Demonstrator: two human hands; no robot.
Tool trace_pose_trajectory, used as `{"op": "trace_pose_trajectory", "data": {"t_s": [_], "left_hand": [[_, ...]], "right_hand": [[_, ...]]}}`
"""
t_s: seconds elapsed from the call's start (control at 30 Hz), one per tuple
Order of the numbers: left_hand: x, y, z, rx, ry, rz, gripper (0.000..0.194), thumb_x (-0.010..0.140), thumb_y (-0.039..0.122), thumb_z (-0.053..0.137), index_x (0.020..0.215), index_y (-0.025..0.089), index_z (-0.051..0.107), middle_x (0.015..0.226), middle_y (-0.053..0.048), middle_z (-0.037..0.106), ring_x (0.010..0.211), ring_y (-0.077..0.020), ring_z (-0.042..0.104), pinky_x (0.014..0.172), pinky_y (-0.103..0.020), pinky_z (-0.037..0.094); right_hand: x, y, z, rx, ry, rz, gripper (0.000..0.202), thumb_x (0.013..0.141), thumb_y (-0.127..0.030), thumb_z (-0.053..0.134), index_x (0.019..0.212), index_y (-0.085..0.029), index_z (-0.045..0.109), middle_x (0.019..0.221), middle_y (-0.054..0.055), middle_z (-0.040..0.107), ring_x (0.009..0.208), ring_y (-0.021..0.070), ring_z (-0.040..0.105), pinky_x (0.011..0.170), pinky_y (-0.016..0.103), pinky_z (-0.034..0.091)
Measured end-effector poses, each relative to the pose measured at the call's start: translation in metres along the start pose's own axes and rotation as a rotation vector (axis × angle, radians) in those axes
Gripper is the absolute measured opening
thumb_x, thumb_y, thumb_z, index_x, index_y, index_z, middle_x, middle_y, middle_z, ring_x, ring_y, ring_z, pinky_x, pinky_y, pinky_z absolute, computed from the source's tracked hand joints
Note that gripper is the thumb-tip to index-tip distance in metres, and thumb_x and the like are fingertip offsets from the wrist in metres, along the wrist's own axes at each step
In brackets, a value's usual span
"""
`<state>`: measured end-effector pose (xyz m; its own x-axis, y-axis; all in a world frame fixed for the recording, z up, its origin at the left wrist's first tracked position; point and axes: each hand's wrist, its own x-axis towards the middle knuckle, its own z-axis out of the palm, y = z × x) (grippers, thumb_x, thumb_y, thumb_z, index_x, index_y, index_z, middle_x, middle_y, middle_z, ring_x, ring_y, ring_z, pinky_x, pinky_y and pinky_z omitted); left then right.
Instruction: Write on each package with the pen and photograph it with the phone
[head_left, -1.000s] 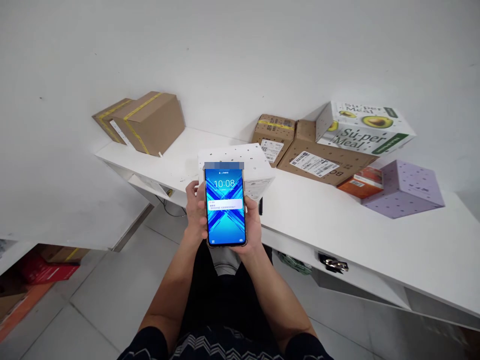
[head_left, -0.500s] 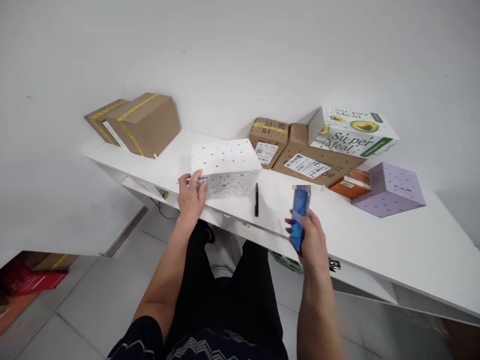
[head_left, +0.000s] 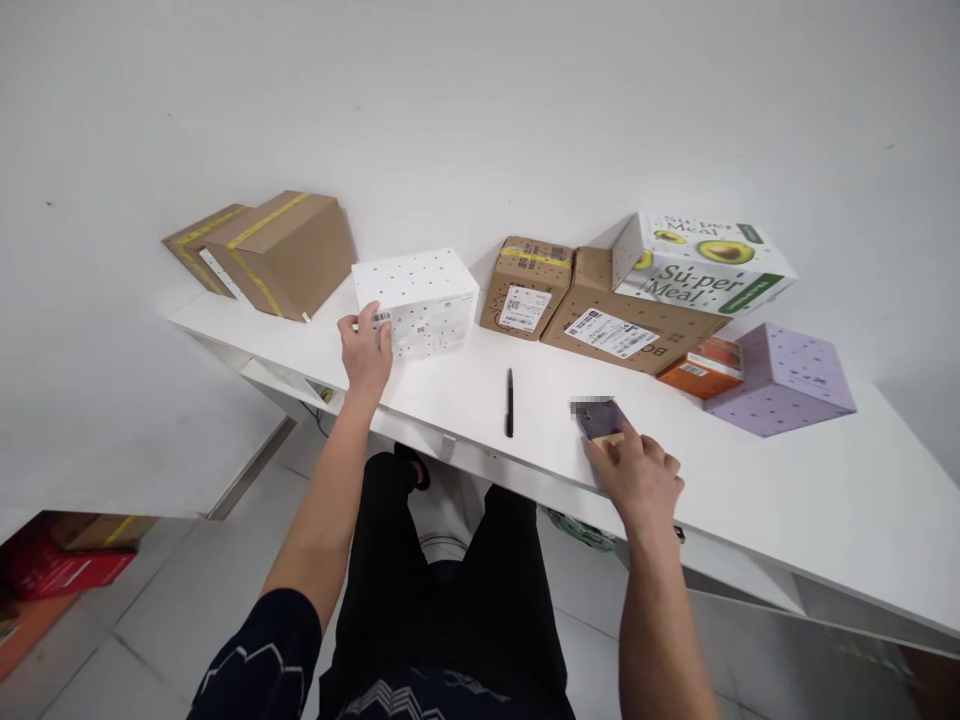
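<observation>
In the head view, a white cardboard box point(head_left: 435, 318) with small marks and a printed label stands on the white table. My left hand point(head_left: 365, 352) grips its front left corner, thumb on the front face and fingers on the side and edge. My right hand point(head_left: 637, 475) is closed around a smartphone point(head_left: 602, 418), low over the table near its front edge. The phone lies nearly flat, its back upward; whether it touches the table I cannot tell. Between the two hands lies a black pen point(head_left: 510, 403).
Brown boxes with yellow tape point(head_left: 289, 255) stand at the left end. Along the wall sit a small brown box point(head_left: 525, 290), a larger labelled box point(head_left: 600, 330), an avocado-printed box point(head_left: 701, 262) on top, an orange box point(head_left: 701, 370) and a lilac box point(head_left: 795, 380).
The white box has moved left and back toward the wall with my left hand on it. My right hand has lowered the phone and turned it from upright with its blue screen showing to nearly flat.
</observation>
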<state>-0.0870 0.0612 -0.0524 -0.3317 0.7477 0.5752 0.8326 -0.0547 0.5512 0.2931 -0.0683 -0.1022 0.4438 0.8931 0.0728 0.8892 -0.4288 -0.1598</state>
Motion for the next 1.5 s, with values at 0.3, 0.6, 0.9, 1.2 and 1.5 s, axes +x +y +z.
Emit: {"op": "trace_pose_trajectory", "data": {"t_s": [0.3, 0.6, 0.9, 1.2, 1.5], "left_hand": [[0.051, 0.026, 0.059, -0.106, -0.116, 0.0, 0.042, 0.095, 0.033, 0.056, 0.137, 0.03, 0.057, 0.148, -0.014, 0.033, 0.128, -0.0323, 0.054, 0.108, -0.05, 0.047], [0.041, 0.085, 0.085, -0.025, -0.292, 0.184, 0.057, 0.09, 0.02, 0.057, 0.146, 0.027, 0.05, 0.12, -0.014, 0.041, 0.116, -0.0296, 0.05, 0.102, -0.044, 0.047], [0.027, 0.119, 0.069, 0.178, -0.384, 0.267, 0.055, 0.088, 0.032, 0.059, 0.143, 0.033, 0.052, 0.119, -0.013, 0.049, 0.114, -0.036, 0.042, 0.1, -0.053, 0.035], [0.032, 0.101, 0.066, 0.052, -0.361, 0.283, 0.051, 0.085, 0.033, 0.065, 0.135, 0.032, 0.057, 0.122, -0.012, 0.044, 0.115, -0.033, 0.046, 0.099, -0.051, 0.04], [0.061, 0.026, 0.092, -0.358, -0.192, -0.232, 0.089, 0.081, 0.024, 0.066, 0.157, 0.024, 0.019, 0.15, -0.018, 0.043, 0.136, -0.0318, 0.048, 0.107, -0.046, 0.047]], "right_hand": [[0.002, -0.003, 0.023, 0.043, 0.059, 0.07, 0.06, 0.095, -0.054, 0.052, 0.141, -0.016, 0.054, 0.145, 0.019, 0.053, 0.124, 0.0394, 0.049, 0.097, 0.053, 0.042], [0.0, 0.002, 0.037, 0.052, 0.201, 0.027, 0.053, 0.096, -0.052, 0.05, 0.135, -0.017, 0.059, 0.14, 0.02, 0.055, 0.118, 0.0364, 0.051, 0.093, 0.052, 0.041], [0.0, 0.004, 0.038, 0.056, 0.208, 0.026, 0.051, 0.097, -0.05, 0.048, 0.133, -0.016, 0.061, 0.136, 0.02, 0.059, 0.118, 0.0378, 0.052, 0.093, 0.055, 0.043], [-0.003, 0.003, 0.039, 0.051, 0.25, 0.015, 0.052, 0.093, -0.052, 0.051, 0.131, -0.018, 0.062, 0.135, 0.02, 0.059, 0.114, 0.0385, 0.055, 0.09, 0.055, 0.044], [-0.004, -0.003, 0.035, 0.052, 0.244, 0.047, 0.052, 0.094, -0.052, 0.047, 0.13, -0.018, 0.063, 0.135, 0.019, 0.06, 0.114, 0.0377, 0.054, 0.091, 0.053, 0.043]]}}
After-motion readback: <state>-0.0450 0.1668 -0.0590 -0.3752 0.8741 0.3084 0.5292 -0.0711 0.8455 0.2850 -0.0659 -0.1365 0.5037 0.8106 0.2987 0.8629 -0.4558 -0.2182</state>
